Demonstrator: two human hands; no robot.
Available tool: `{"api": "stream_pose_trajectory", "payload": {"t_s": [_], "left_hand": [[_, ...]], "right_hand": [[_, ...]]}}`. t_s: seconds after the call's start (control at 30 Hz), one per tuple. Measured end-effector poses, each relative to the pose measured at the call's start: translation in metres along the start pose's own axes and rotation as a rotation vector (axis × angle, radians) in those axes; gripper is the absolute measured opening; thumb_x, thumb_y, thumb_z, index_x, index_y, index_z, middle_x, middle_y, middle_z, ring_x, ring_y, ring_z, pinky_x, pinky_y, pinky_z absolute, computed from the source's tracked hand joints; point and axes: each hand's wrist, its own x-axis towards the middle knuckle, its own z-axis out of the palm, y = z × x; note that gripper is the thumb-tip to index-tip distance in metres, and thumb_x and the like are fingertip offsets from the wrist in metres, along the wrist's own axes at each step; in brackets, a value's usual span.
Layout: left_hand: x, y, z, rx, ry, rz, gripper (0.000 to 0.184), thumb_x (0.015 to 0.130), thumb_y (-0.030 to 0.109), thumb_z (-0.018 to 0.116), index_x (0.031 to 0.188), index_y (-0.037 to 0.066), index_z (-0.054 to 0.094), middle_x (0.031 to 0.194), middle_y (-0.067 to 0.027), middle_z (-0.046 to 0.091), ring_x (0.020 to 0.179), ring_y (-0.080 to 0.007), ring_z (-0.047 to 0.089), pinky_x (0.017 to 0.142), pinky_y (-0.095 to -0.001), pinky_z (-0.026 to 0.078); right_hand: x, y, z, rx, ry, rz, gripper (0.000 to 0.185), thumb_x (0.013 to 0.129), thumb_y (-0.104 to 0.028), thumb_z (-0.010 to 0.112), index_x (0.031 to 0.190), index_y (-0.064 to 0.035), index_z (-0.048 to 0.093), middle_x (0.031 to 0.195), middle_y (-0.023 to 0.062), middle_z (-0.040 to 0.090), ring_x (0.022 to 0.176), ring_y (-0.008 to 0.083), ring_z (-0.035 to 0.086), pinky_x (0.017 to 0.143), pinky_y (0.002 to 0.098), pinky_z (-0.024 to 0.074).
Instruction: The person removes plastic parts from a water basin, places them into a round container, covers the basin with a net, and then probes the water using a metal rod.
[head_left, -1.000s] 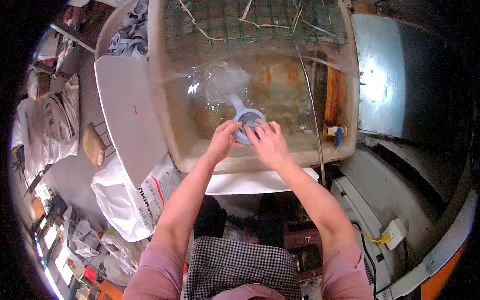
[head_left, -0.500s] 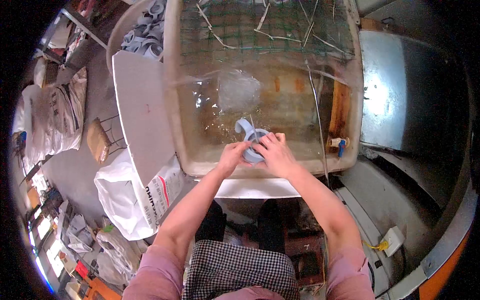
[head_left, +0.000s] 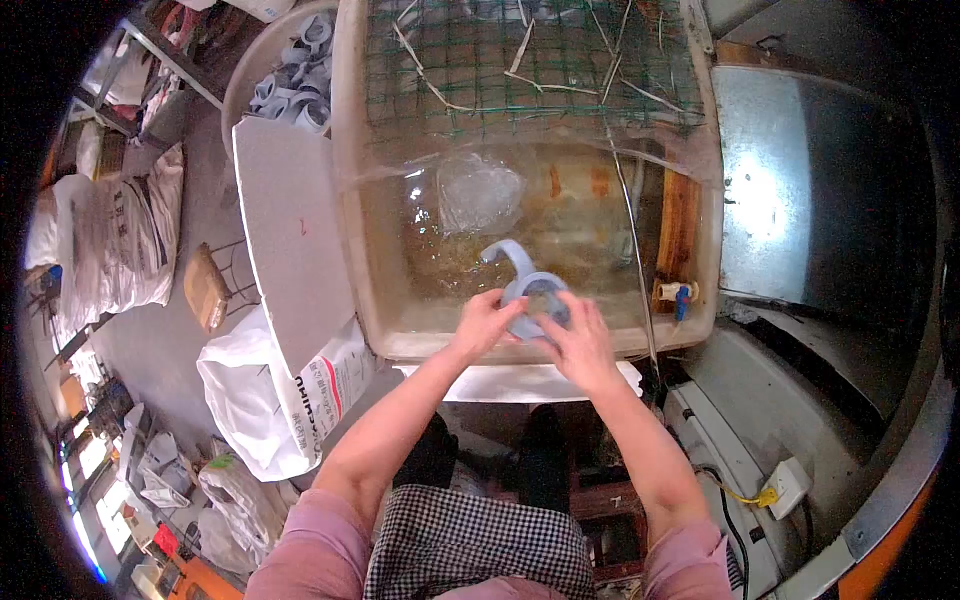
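Observation:
Both my hands hold a grey-blue plastic ring with a curved hook-like arm over the near edge of a water tank. My left hand grips the left side of the ring with thumb and fingers. On its right side, my right hand has its fingers closed around the rim, thumb reaching toward the opening. The hooked arm points away from me, toward the water. My fingers partly hide the lower rim.
Green netting with pale strips covers the tank's far part. A blue-handled valve sits at its right. Similar grey parts fill a round tub at the far left. A white board and white sack stand left.
The ring and both hands have shifted a little right and toward me in the view. A thin pale sliver seen at the ring before no longer shows.

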Motion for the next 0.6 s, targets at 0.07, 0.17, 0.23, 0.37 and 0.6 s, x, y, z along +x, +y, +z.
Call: {"api": "stream_pose_trajectory", "payload": {"t_s": [0.07,0.17,0.23,0.37,0.6], "left_hand": [[-0.001,0.017,0.011,-0.194,-0.205,0.106,0.050,0.083,0.034,0.061,0.115,-0.003,0.052,0.105,-0.0181,0.056,0.094,-0.0199,0.058,0.074,-0.0352,0.054],[0.049,0.015,-0.016,0.557,-0.045,0.350,0.061,0.083,0.038,0.060,0.130,0.006,0.039,0.121,-0.0179,0.046,0.111,-0.0259,0.046,0.089,-0.0391,0.046],[0.074,0.022,-0.026,1.113,0.303,0.234,0.070,0.080,0.037,0.063,0.138,0.018,0.029,0.136,-0.0206,0.030,0.123,-0.0362,0.033,0.097,-0.0465,0.037],[0.128,0.003,-0.061,1.541,0.249,0.151,0.079,0.076,0.038,0.066,0.140,0.029,0.021,0.144,-0.0166,0.018,0.131,-0.0391,0.019,0.099,-0.0533,0.033],[0.143,-0.040,-0.069,1.475,0.155,0.044,0.076,0.074,0.039,0.068,0.137,0.023,0.027,0.141,-0.0121,0.023,0.130,-0.0315,0.024,0.099,-0.0500,0.033]], "right_hand": [[-0.016,0.010,0.000,-0.004,0.097,0.043,0.031,0.066,-0.017,0.072,0.096,-0.0099,0.064,0.111,0.0094,0.047,0.108,0.0284,0.042,0.084,0.0381,0.0401],[-0.035,0.033,0.001,0.238,0.418,0.451,0.028,0.071,-0.017,0.071,0.095,-0.0051,0.063,0.105,0.0089,0.049,0.100,0.0267,0.047,0.080,0.0358,0.0427],[-0.034,0.060,0.017,0.531,0.626,0.723,0.026,0.075,-0.017,0.070,0.092,0.0017,0.062,0.093,0.0093,0.052,0.088,0.0242,0.052,0.075,0.0342,0.0442],[-0.003,0.111,0.068,0.529,0.645,0.870,0.022,0.077,-0.011,0.069,0.086,0.0069,0.061,0.084,0.0098,0.055,0.079,0.0185,0.055,0.073,0.0299,0.0450],[0.113,0.136,0.152,1.315,0.987,1.064,0.015,0.080,-0.010,0.067,0.081,0.0052,0.063,0.081,0.0054,0.060,0.069,0.0126,0.055,0.061,0.0258,0.0490]]}}
